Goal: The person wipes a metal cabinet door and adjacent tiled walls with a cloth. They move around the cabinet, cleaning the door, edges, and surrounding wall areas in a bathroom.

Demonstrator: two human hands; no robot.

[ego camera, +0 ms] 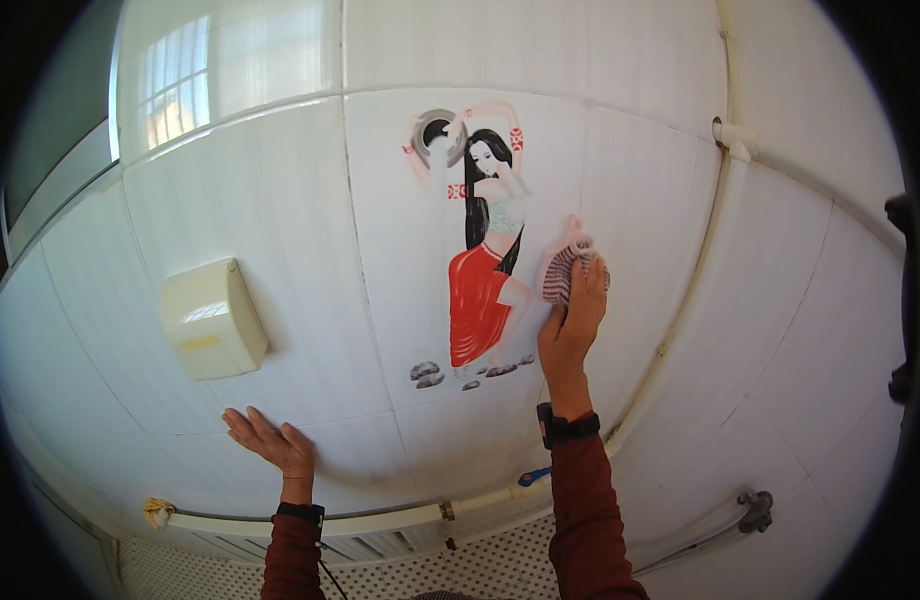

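My right hand (576, 322) presses a striped cloth (561, 274), pink-edged with a small hanging loop, flat against a white tiled wall (280, 187). Just left of the cloth, the tiles bear a painted figure (479, 300) in a red skirt, pouring from a jar. My left hand (272, 442) holds nothing; its fingers are spread at the wall, below a cream plastic box (212, 319). Both wrists wear black bands beneath dark red sleeves.
A white radiator (355, 536) runs low along the wall, with a yellowish cloth (158, 512) at its left end. Pale pipes (674, 330) climb the right corner. A blue-handled thing (533, 477) lies by the lower pipe. A grey metal fitting (755, 511) is at lower right.
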